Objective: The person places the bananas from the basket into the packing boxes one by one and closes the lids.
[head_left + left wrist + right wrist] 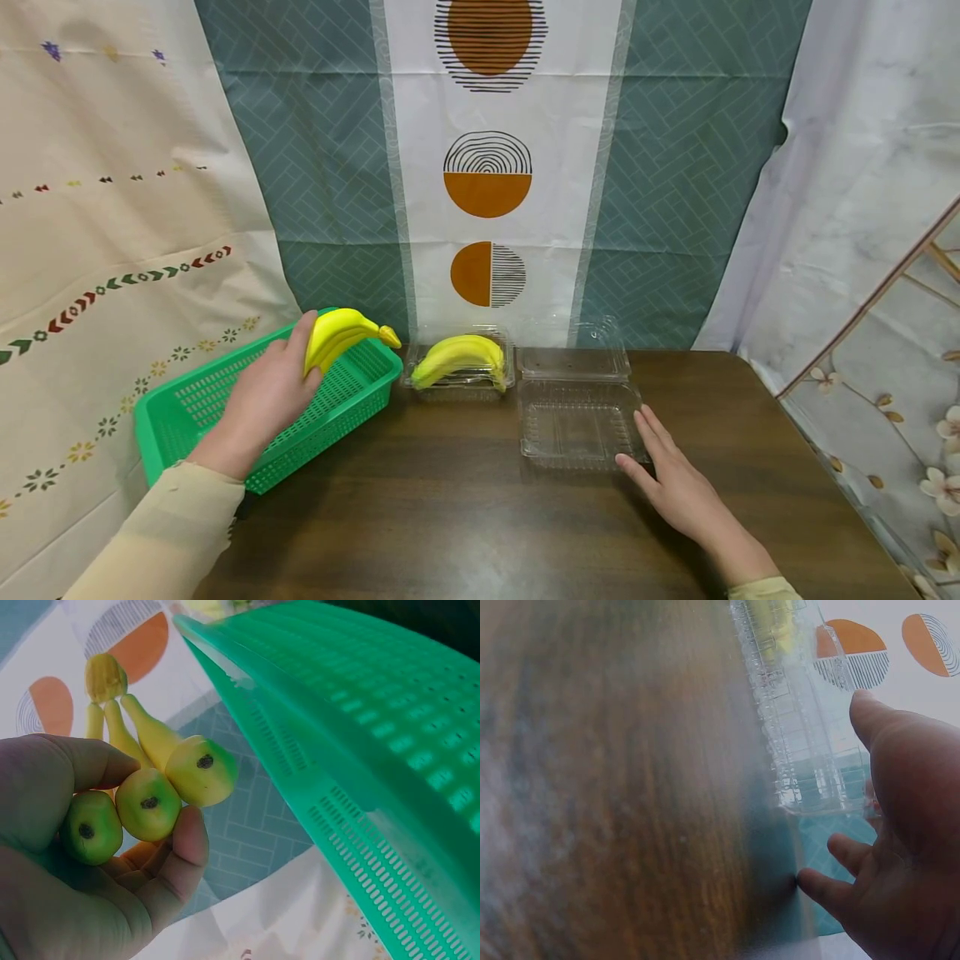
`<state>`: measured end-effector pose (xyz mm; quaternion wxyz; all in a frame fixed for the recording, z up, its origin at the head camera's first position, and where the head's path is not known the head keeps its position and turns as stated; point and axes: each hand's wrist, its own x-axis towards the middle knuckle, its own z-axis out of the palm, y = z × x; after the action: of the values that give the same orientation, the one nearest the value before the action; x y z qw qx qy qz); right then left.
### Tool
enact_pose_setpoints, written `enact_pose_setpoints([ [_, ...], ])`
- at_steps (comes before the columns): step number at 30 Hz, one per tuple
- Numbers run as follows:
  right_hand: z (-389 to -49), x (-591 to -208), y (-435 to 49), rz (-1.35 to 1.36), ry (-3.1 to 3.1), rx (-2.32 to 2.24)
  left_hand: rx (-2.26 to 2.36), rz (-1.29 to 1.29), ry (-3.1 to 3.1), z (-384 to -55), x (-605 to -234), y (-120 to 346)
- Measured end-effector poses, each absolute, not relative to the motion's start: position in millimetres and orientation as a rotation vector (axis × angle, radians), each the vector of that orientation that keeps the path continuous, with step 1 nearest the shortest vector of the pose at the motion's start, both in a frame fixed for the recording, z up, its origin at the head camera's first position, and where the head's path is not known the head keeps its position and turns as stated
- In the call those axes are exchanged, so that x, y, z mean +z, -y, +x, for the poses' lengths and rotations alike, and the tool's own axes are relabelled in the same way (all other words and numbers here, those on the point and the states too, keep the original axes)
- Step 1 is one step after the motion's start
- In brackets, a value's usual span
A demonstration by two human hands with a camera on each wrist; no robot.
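A bunch of yellow bananas (341, 333) with greenish tips is gripped in my left hand (273, 383), held above the right part of a green plastic basket (322, 442). In the left wrist view, thumb and fingers wrap the bunch (148, 802), its stem end pointing away. My right hand (678, 483) rests at the right side of a clear plastic clamshell box (577, 425), fingers extended along its edge. That box stands with its lid (573, 362) folded back. In the right wrist view, the thumb and fingers are spread beside the box wall (810, 750).
Another clear box (510, 375) holding bananas (461, 358) sits between the basket and the lidded box, near the wall cloth. The brown wooden table (450, 508) stretches in front. Patterned cloths (330, 167) hang behind and on both sides.
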<state>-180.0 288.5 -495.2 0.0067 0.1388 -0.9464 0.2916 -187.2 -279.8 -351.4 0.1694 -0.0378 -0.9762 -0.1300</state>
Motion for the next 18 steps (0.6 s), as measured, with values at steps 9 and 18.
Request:
enact_pose_setpoints([
  [9,-181,-495,-288,0.433,2.966,0.912,-0.361,-0.129,2.765,-190,-352,265],
  [18,-182,-495,-289,0.425,2.969,0.909,-0.386,-0.145,2.766,-193,-351,251],
])
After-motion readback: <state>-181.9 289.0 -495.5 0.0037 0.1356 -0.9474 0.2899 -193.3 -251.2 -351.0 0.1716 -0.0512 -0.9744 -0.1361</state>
